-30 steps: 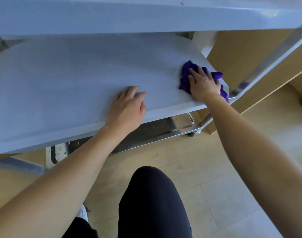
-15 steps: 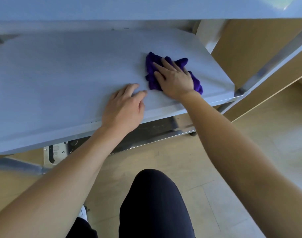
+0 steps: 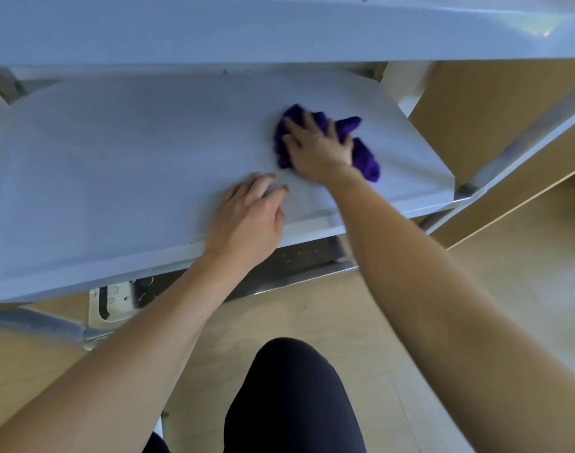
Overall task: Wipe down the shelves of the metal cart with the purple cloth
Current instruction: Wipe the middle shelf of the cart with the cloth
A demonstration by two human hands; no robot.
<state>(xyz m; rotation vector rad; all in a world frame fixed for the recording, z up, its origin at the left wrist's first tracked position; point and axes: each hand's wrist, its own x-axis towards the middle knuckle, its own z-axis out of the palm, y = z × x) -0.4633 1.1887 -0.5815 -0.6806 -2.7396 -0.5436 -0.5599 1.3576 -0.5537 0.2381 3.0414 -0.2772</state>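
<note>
The crumpled purple cloth (image 3: 364,155) lies on the flat, pale grey middle shelf (image 3: 116,165) of the metal cart, in the right half and about midway between its back and front edges. The right hand (image 3: 315,148) presses down on top of it. Its fingers (image 3: 294,127) are spread and fairly straight, pinning the cloth to the metal rather than clenching it. The hand is a little blurred, so the exact lie of each finger is hard to read. The left hand (image 3: 247,217) rests palm down on the same shelf at its front edge, just beside the right wrist. Its fingers (image 3: 263,184) are released and flat, holding nothing; it looks like a brace.

The wiping seems to be partway through the middle shelf. The cloth sits on the right side, and the wide left part of that shelf looks the same as the rest, so I cannot tell which areas are done. The pale grey top shelf (image 3: 279,27) overhangs the view, and nothing shows whether it has been wiped. The darker bottom shelf (image 3: 299,256), glimpsed under the front edge, shows specks and marks and probably remains to be wiped.
</note>
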